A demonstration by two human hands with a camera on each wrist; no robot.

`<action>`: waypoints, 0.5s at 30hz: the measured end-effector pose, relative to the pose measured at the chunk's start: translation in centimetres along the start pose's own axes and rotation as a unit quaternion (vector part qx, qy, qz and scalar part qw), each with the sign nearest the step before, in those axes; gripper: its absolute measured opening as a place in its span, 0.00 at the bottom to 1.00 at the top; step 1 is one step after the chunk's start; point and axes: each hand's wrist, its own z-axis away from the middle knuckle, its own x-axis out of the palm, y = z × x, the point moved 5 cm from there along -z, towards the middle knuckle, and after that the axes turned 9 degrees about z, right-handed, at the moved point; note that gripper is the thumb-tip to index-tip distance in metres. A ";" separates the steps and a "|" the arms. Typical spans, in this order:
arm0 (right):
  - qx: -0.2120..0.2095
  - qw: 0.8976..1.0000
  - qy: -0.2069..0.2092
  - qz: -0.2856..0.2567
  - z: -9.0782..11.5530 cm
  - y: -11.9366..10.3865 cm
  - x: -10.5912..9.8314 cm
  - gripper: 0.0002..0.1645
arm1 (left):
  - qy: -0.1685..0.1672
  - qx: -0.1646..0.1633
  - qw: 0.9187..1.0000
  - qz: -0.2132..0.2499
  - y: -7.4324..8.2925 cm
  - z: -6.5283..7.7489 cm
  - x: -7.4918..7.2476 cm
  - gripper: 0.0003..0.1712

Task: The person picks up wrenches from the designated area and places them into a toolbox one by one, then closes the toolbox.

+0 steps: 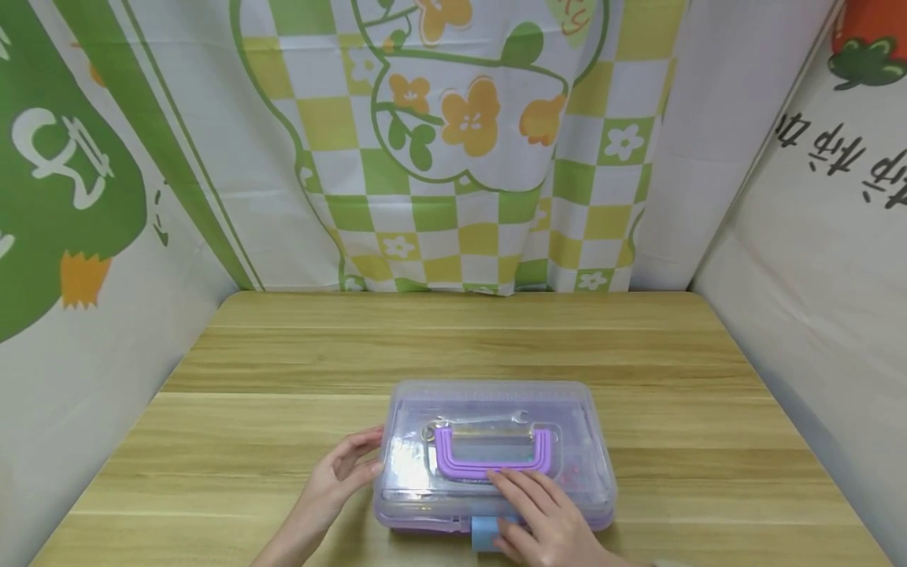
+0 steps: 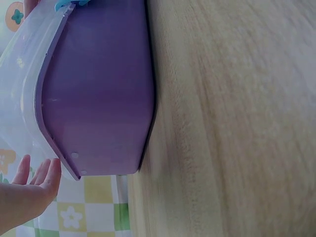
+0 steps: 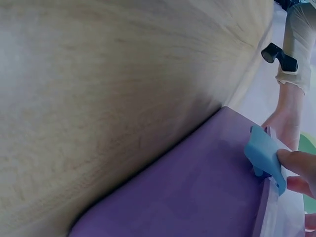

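A purple box [image 2: 98, 89] with a clear lid [image 1: 496, 405] and a purple carry handle [image 1: 492, 468] sits on the table, its lid down. At its front a blue latch [image 1: 485, 534] sticks outward from the edge. My right hand [image 1: 549, 524] has its thumb and a finger at this latch, while other fingers rest on the lid by the handle. My left hand [image 1: 333, 480] is at the box's left side, fingers loosely bent, fingertips at the lid's edge. Through the lid a wrench-like shape [image 1: 520, 416] shows; the other contents are unclear.
The wooden table [image 1: 283, 354] extends around the box on all sides. A patterned curtain [image 1: 453, 236] hangs at its back edge, with printed cloth [image 1: 801, 291] along the right side and more cloth [image 1: 106, 378] on the left.
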 end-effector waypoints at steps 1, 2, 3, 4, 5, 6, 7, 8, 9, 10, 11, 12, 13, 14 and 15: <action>-0.001 1.000 -0.003 0.003 0.1 -0.1 0.1 0.21 | -0.001 0.001 1.000 0.002 0.0 0.0 0.0 0.24; -0.003 1.000 -0.007 0.007 0.2 -0.1 0.1 0.21 | -0.002 0.001 1.000 0.003 0.0 0.0 0.0 0.24; -0.004 1.000 -0.010 0.009 0.4 -0.2 0.2 0.22 | -0.003 0.001 1.000 0.005 0.0 -0.1 0.0 0.24; -0.005 1.000 -0.013 0.012 0.5 -0.3 0.3 0.22 | -0.003 0.001 1.000 0.007 -0.1 -0.1 0.0 0.24; -0.005 1.000 -0.017 0.015 0.6 -0.3 0.4 0.22 | -0.003 0.001 1.000 0.007 -0.1 -0.1 0.0 0.24; -0.006 1.000 -0.019 0.019 0.8 -0.4 0.5 0.22 | -0.003 0.000 1.000 0.007 -0.1 -0.1 0.0 0.24; -0.004 1.000 -0.023 0.020 0.9 -0.5 0.6 0.22 | -0.004 0.000 1.000 0.007 -0.1 -0.1 0.0 0.24; -0.002 0.999 -0.024 0.022 1.1 -0.6 0.6 0.23 | -0.004 0.000 1.000 0.006 -0.1 -0.1 0.0 0.24; -0.001 0.999 -0.025 0.025 1.2 -0.7 0.7 0.23 | -0.004 0.001 1.000 0.006 -0.1 -0.1 -0.1 0.24; 0.000 0.999 -0.027 0.028 1.3 -0.7 0.8 0.23 | -0.004 0.002 1.000 0.005 -0.1 0.0 -0.1 0.24; 0.002 0.999 -0.028 0.030 1.5 -0.8 0.8 0.23 | -0.005 0.004 1.000 0.005 -0.1 0.0 -0.1 0.24; 0.003 0.999 -0.028 0.031 1.6 -0.8 0.9 0.23 | -0.005 0.006 1.000 0.005 -0.1 0.0 0.0 0.23; 0.004 0.999 -0.029 0.032 1.7 -0.9 0.9 0.23 | -0.005 0.007 1.000 0.005 0.0 0.0 0.0 0.23; 0.005 0.999 -0.029 0.032 1.8 -0.9 1.0 0.23 | -0.005 0.008 1.000 0.005 0.0 0.0 0.0 0.23; 0.006 0.999 -0.029 0.034 1.8 -1.0 1.0 0.23 | -0.005 0.007 1.000 0.005 0.0 0.0 0.0 0.23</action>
